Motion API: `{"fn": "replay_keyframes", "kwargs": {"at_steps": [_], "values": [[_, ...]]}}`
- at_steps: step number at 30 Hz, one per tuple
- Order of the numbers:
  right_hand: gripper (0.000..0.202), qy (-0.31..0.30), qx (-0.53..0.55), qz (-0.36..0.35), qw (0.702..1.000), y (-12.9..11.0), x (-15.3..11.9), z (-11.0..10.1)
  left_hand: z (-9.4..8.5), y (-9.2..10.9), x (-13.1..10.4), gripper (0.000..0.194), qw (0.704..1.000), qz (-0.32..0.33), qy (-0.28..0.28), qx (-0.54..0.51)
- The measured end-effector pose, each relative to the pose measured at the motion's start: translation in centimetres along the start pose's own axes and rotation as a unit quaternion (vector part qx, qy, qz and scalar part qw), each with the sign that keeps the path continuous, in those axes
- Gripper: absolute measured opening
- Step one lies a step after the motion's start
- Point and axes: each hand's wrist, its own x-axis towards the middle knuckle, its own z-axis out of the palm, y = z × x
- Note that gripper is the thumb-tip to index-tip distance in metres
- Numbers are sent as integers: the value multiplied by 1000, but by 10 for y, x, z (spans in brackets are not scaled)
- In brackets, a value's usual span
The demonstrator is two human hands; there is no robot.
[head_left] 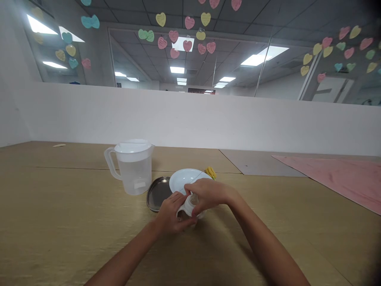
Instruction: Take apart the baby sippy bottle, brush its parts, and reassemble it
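Both hands close around a small container (187, 207) with a white top, a loop that looks like a handle and a see-through lower part. Its exact kind is hard to make out. My left hand (172, 214) grips its left side, fingers bent about the loop. From above and the right, my right hand (208, 194) clasps the top, where a round brownish spot shows between thumb and fingers. Just behind the hands lie a white oval plate (183, 178) and a dark metal tray (157, 194), the plate overlapping the tray's right side.
A lidded clear plastic pitcher (135, 171) stands left of the tray, handle to the left. Small yellow bananas (210, 172), seemingly toys, lie behind the plate. A pink cloth (336, 174) covers the table's far right. A white low wall (190, 119) with glass above closes the back.
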Motion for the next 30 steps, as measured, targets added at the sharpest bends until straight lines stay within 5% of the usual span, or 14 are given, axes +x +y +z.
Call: {"fn": "replay_keyframes", "kwargs": {"at_steps": [10,19,26,30], "values": [[31,4,53,-108,993,2,-5,-6,-3,-2,-1,37,998,16,-1,-60],[40,78,107,18,991,5,-10,-12,-2,-3,-1,44,999,9,-15,-47],[7,95,160,-65,980,8,-12,-13,-3,-2,-1,39,997,-8,-28,-67],[13,96,187,-123,970,12,-15,-15,-3,-3,-1,38,997,-4,-25,-71]]}}
